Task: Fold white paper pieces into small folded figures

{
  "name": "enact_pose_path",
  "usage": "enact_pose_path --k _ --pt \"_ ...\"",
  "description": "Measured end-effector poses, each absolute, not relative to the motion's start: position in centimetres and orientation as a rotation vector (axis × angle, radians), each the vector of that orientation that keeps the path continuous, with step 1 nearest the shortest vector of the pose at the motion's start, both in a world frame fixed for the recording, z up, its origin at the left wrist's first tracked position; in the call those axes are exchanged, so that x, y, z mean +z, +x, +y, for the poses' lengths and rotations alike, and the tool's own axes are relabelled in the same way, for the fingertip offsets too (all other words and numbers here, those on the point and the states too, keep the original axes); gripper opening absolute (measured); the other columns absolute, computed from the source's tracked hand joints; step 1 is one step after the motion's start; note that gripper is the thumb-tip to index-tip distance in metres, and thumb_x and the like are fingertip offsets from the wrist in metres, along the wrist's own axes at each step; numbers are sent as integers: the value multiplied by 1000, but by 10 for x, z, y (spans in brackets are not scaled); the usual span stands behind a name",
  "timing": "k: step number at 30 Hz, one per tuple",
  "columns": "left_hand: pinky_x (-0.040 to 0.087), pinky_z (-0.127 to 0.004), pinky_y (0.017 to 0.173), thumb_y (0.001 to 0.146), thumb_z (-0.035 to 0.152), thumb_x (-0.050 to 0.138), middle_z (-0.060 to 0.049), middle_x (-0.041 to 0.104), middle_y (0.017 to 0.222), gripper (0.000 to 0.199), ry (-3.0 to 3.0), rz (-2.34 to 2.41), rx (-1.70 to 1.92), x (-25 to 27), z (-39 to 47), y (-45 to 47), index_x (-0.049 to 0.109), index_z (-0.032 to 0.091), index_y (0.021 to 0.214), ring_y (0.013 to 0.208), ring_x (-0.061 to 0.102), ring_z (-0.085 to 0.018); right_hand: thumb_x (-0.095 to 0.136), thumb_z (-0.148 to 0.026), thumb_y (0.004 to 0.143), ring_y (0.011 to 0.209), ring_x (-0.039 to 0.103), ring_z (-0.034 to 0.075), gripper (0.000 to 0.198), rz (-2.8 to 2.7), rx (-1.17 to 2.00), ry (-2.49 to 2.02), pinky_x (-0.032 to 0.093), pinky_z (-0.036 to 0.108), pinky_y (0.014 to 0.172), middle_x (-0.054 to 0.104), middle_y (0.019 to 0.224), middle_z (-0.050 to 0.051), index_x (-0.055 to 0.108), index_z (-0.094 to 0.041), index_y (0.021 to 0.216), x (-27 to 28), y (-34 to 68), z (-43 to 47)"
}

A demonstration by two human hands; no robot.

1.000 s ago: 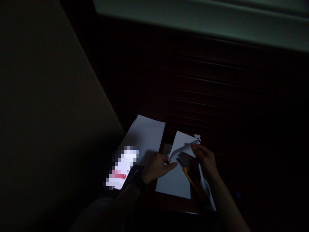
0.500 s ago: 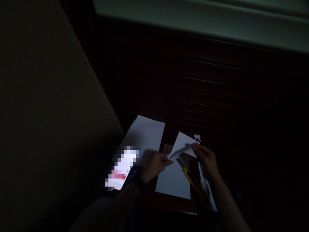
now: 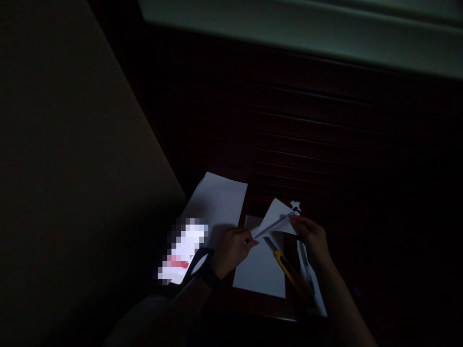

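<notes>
Between my two hands is a white sheet of paper (image 3: pixel 278 212), held above the table with a narrow fold or raised edge running along its near side. My left hand (image 3: pixel 235 248) pinches the sheet's near left corner between thumb and fingers. At the right end of that edge, my right hand (image 3: pixel 310 235) grips the paper with its fingertips. Under the hands lies another white sheet (image 3: pixel 260 270), flat on the table. A yellow utility knife (image 3: pixel 287 271) rests partly across it, blade out and pointing up and left.
A larger white sheet (image 3: pixel 220 202) lies to the left, beside a bright, pixelated screen (image 3: pixel 186 250). Small paper scraps (image 3: pixel 295 206) sit at the back right. More white paper (image 3: pixel 315 289) is by the right forearm. The dark table's front edge (image 3: pixel 275 317) is near.
The held sheet has shifted slightly right, and the strip along its near edge looks narrower and straighter. Both hands have moved a little to the right. The knife has stayed put.
</notes>
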State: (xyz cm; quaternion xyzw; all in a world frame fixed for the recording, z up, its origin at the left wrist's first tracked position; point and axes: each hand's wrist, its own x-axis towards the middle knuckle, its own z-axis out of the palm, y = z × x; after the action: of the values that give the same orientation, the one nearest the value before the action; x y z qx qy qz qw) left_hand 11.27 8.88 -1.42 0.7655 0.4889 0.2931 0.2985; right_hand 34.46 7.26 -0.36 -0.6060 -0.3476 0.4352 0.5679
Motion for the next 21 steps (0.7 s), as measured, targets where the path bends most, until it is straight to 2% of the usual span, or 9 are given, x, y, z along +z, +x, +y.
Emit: enact_pose_path --k 4,7,10,13,16,18,21 --pt "34 -28 63 77 42 59 -5 63 69 24 2105 1313 786 -16 89 112 66 22 66 65 54 -18 69 -37 66 66 59 20 31 -847 1012 -1446 47 31 57 67 77 5 70 -16 89 -6 347 72" --pt "35 -29 65 78 39 58 -5 64 72 22 2085 1326 817 -13 88 111 67 22 69 68 55 -19 70 -38 67 68 61 20 33 -821 1046 -1396 49 31 59 67 84 5 69 -16 91 1 343 71" --pt "36 -29 67 81 37 54 -5 65 74 22 2002 1317 857 -10 90 111 68 22 73 69 56 -18 65 -42 72 71 64 20 40 -757 1091 -1278 51 33 64 67 93 5 61 -21 106 11 336 70" --pt "38 -27 62 80 40 54 -4 66 73 25 1787 1306 889 -12 96 112 68 20 73 67 57 -17 60 -48 76 70 67 20 49 -662 1104 -1201 52 32 60 68 92 5 49 -27 118 13 333 71" --pt "38 -25 53 75 43 58 -5 65 68 29 1441 1278 910 -16 101 113 66 16 73 60 55 -16 64 -49 71 64 67 22 45 -579 1186 -1321 51 29 48 70 83 6 54 -22 106 2 332 72" --pt "35 -23 47 72 45 61 -7 65 72 32 1251 1241 883 -16 101 113 66 14 76 57 53 -14 64 -52 70 62 67 24 44 -567 1422 -1421 50 28 44 70 78 10 57 -17 96 -7 328 71" --pt "32 -20 47 70 46 62 -8 66 82 34 1091 1161 826 -13 96 114 65 14 81 60 53 -12 61 -52 74 75 68 26 44 -545 1666 -1399 54 28 52 69 88 15 59 -13 94 -17 315 71"
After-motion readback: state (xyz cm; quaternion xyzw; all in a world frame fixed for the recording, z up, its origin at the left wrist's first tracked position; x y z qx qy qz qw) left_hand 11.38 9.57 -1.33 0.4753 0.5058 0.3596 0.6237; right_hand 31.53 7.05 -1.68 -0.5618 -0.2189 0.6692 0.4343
